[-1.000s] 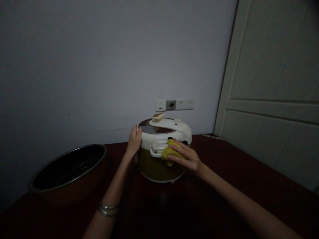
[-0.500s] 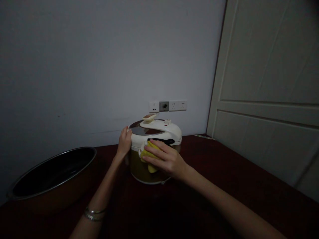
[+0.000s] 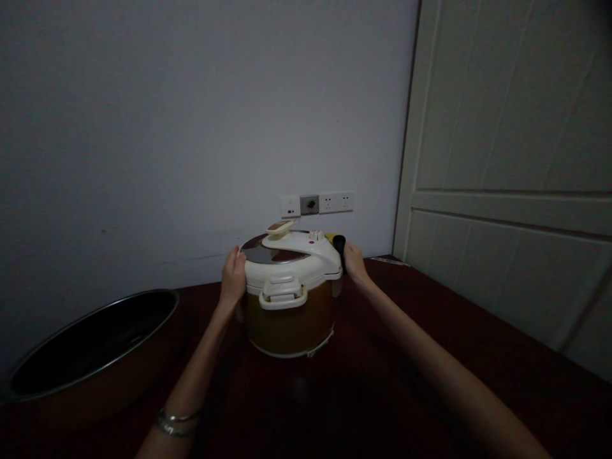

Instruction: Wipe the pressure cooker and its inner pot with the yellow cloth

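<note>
In the head view, one cooker (image 3: 287,325) is standing towards the far edge of the surface (image 3: 310,414) between the left hand (image 3: 233,276), spread against its side, and the right hand (image 3: 355,261), clasping one yellow cloth (image 3: 329,236) opposite, while one pan (image 3: 119,382) is sitting by the left edge.
</note>
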`<state>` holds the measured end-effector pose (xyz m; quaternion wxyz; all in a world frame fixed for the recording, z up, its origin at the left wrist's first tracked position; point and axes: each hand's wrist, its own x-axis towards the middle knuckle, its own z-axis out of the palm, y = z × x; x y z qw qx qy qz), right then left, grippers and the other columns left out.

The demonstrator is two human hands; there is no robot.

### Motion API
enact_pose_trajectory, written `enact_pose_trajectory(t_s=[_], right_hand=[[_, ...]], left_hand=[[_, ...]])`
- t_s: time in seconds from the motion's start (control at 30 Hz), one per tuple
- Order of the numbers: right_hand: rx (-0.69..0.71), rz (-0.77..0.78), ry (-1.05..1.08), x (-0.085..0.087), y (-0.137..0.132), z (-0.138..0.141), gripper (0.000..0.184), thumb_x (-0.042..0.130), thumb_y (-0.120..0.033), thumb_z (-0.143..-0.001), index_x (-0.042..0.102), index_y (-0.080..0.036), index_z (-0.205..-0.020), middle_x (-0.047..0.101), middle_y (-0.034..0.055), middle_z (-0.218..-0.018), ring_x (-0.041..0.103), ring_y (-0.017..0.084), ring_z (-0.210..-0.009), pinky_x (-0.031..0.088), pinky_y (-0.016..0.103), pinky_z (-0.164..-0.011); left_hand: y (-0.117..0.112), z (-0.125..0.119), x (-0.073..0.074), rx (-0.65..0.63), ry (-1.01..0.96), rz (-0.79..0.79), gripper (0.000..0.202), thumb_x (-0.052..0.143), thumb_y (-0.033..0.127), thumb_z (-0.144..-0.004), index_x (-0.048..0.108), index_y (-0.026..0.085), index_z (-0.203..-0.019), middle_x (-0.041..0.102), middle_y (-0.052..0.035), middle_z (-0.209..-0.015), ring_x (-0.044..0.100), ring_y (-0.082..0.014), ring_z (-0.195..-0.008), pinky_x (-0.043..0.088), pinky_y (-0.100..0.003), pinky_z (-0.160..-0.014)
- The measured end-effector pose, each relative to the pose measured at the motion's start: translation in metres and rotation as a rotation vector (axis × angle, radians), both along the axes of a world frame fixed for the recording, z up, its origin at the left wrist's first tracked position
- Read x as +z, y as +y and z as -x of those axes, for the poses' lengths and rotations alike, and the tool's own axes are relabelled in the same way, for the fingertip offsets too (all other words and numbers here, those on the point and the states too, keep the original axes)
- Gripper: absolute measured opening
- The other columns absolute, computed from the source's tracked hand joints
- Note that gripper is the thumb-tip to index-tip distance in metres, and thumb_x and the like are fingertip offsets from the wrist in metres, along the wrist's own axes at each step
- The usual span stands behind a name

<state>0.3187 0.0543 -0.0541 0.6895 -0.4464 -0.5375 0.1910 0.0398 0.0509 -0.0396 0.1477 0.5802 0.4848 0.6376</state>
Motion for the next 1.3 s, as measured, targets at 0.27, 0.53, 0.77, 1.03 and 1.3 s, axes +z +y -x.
enact_pose_trajectory(t_s=[0.27,0.53,0.77,1.03,1.3], right_hand=[[-0.228,-0.273,-0.072,-0.039,-0.058,0.041,0.046,0.036,-0.036,-0.092,0.042,-0.02,-0.135,0.032,0.0079,-0.146,0.027,0.02,-0.135,0.02,0.045,-0.11],[-0.257,-0.475,-0.432,-0.057,-0.078,0.049,0.058,0.033,-0.015,-0.093,0.016,-0.04,-0.142,0.005,-0.0077,-0.153,0.01,0.021,-0.139,0.021,0.049,-0.112],[-0.266,-0.458,-0.431,-0.059,-0.084,0.05,0.061,0.033,-0.01,-0.092,0.016,-0.041,-0.142,0.004,-0.0091,-0.152,0.01,0.023,-0.139,0.021,0.051,-0.112],[-0.206,-0.397,-0.286,-0.069,-0.097,0.063,0.054,0.036,-0.014,-0.092,0.027,-0.037,-0.14,0.009,-0.0057,-0.152,0.014,0.021,-0.139,0.021,0.05,-0.111],[-0.199,-0.275,-0.157,-0.071,-0.11,0.083,0.047,0.039,-0.022,-0.092,0.033,-0.029,-0.139,0.01,-0.0004,-0.152,0.013,0.02,-0.139,0.017,0.048,-0.111]], left_hand=[[0.004,-0.002,-0.003,0.014,-0.01,-0.041,0.049,0.041,0.034,-0.082,0.053,0.006,-0.121,0.05,-0.0179,-0.131,0.042,-0.0255,-0.125,0.027,-0.038,-0.107],[-0.002,-0.004,0.0,0.026,0.049,-0.033,0.049,0.038,0.033,-0.085,0.051,0.003,-0.122,0.049,-0.0208,-0.13,0.042,-0.0256,-0.125,0.025,-0.037,-0.107],[-0.001,-0.004,-0.001,0.012,0.029,-0.045,0.048,0.039,0.034,-0.085,0.053,0.005,-0.12,0.051,-0.0192,-0.129,0.044,-0.0254,-0.123,0.026,-0.038,-0.107],[0.002,-0.003,-0.004,-0.008,-0.002,-0.072,0.044,0.04,0.035,-0.084,0.055,0.01,-0.117,0.052,-0.0156,-0.129,0.044,-0.0252,-0.123,0.026,-0.04,-0.107],[0.004,-0.003,-0.005,0.003,-0.008,-0.085,0.044,0.041,0.034,-0.082,0.056,0.01,-0.116,0.052,-0.0157,-0.129,0.044,-0.0257,-0.124,0.026,-0.041,-0.107]])
